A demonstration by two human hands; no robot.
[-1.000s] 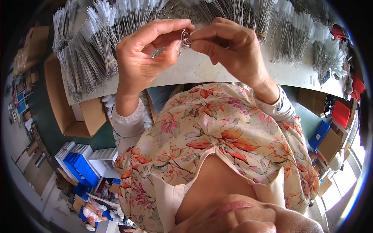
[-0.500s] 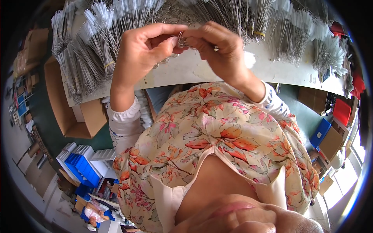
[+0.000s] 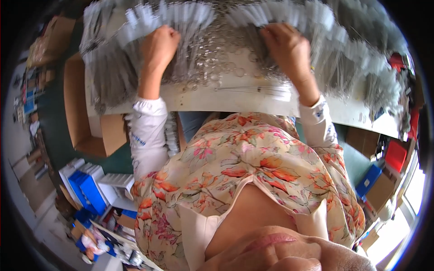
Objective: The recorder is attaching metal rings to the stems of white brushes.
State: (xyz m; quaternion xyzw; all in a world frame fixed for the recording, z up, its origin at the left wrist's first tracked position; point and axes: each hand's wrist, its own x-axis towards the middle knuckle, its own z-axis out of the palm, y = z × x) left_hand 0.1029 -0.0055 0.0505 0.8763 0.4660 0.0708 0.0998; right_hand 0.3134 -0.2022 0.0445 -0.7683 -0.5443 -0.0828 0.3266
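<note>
My left hand (image 3: 160,47) is over the left bundles of wire-stemmed bottle brushes (image 3: 124,63), its fingers curled closed. Whatever the fingers hold, if anything, is hidden. Above the right-hand brushes (image 3: 325,67) hovers my right hand (image 3: 289,49), knuckles bent and smeared by motion, so its grip cannot be read. Between the two hands lies a spread of loose metal rings (image 3: 212,58). A few thin wire stems (image 3: 253,89) lie across the near part of the white table (image 3: 194,99).
Below the table on the left stands an open cardboard box (image 3: 77,117). Blue bins (image 3: 88,189) and white racks are at the lower left, where another person (image 3: 92,244) sits. A red bin (image 3: 395,153) and a blue bin (image 3: 368,180) stand on the right.
My hands were together over the table, pinching small metal rings; they have moved apart, left and right, out to the brushes. The rings and stems between them now show.
</note>
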